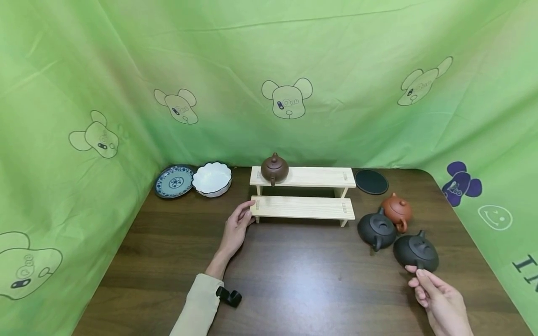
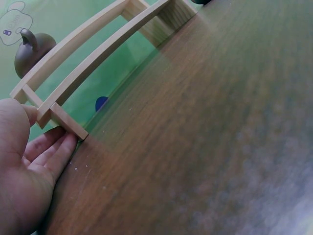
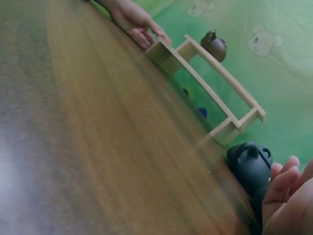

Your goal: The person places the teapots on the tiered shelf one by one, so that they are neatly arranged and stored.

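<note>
My left hand (image 1: 234, 231) touches the left end of a two-tier wooden stand (image 1: 302, 207). In the left wrist view its fingers (image 2: 58, 149) lie fairly straight against the stand's leg, with the thumb by the lower board's end. At the right, my right hand (image 1: 441, 298) pinches the handle of a black teapot (image 1: 416, 252) between thumb and forefinger; this teapot rests on the table. Another black teapot (image 1: 376, 229) and a reddish-orange teapot (image 1: 397, 210) stand just behind it. A brown teapot (image 1: 274, 169) sits on the upper tier, towards its left end.
A blue patterned plate (image 1: 174, 181) and a white scalloped bowl (image 1: 212, 179) stand at the back left. Right of the stand lies a dark round mat (image 1: 371, 181). Green printed cloth (image 1: 227, 70) hangs behind and beside the brown wooden table (image 1: 176, 266).
</note>
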{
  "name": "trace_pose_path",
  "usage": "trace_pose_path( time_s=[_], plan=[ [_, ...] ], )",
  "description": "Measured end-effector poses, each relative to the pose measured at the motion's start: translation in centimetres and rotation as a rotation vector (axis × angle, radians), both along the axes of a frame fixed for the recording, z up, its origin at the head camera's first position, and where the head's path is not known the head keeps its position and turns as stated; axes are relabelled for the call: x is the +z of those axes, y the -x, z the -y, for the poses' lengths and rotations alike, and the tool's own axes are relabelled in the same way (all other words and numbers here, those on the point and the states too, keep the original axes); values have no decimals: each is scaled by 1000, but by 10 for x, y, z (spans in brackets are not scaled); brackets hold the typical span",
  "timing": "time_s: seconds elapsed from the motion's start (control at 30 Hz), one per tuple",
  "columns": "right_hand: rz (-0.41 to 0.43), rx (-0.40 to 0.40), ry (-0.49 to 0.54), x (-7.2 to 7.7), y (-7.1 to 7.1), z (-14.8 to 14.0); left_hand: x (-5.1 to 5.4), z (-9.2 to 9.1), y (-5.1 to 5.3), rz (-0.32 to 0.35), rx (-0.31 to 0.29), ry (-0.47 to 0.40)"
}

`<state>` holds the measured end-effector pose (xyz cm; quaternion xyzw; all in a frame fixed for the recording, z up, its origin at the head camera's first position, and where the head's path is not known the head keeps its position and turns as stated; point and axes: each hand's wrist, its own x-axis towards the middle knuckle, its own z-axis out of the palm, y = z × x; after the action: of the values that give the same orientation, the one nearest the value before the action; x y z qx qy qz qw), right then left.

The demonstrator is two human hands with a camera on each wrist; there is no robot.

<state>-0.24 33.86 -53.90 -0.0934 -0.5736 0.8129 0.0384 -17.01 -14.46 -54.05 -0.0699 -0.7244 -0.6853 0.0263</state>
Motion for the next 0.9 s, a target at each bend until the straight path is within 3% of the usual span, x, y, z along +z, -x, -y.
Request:
trace_pose_path(
  time_s=[0.17, 0.43, 0.73, 0.9],
  plan=[
    [-9, -12, 13, 2, -1, -2, -1, -1, 0, 1, 4, -5],
    [-97, -35, 39, 5, -5, -5, 2, -2, 0, 2, 1, -11],
    [-75, -60, -6, 19, -5, -9, 2, -1, -2, 2, 3, -17],
    [-124, -76, -17, 28, -6, -10, -1, -1, -2, -26, -10, -15]
  ],
)
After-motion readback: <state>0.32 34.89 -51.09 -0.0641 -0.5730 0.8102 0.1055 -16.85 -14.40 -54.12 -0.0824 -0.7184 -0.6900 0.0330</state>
